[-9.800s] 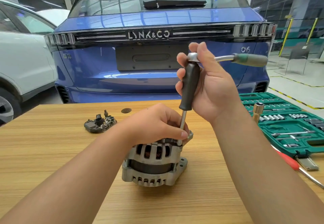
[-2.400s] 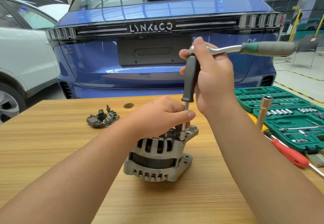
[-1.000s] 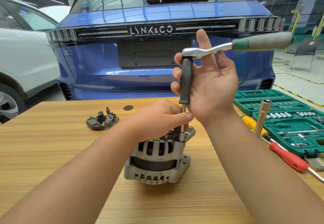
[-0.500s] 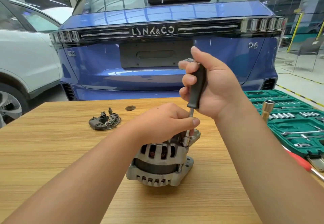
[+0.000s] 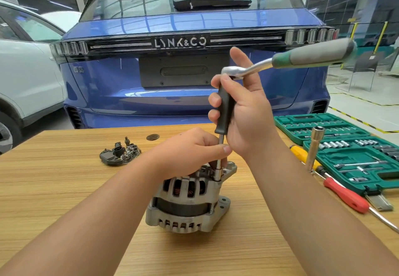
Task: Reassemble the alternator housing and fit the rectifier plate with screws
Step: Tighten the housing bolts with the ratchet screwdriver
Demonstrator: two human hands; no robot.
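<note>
One head-worn wide-angle view looks forward and down, close over the wooden surface (image 5: 54,189), with a parked blue car (image 5: 183,85) just beyond.

Two hands, the left hand (image 5: 190,148) and the right hand (image 5: 244,111). One alternator (image 5: 187,198) near the middle of one table (image 5: 54,189). One ratchet (image 5: 291,60). One black part (image 5: 119,153) far left. One green tool case (image 5: 354,152) on the right. Two screwdrivers: one red (image 5: 345,196), one yellow (image 5: 302,153). Two cars: one blue (image 5: 183,70), one white (image 5: 26,77).
</note>
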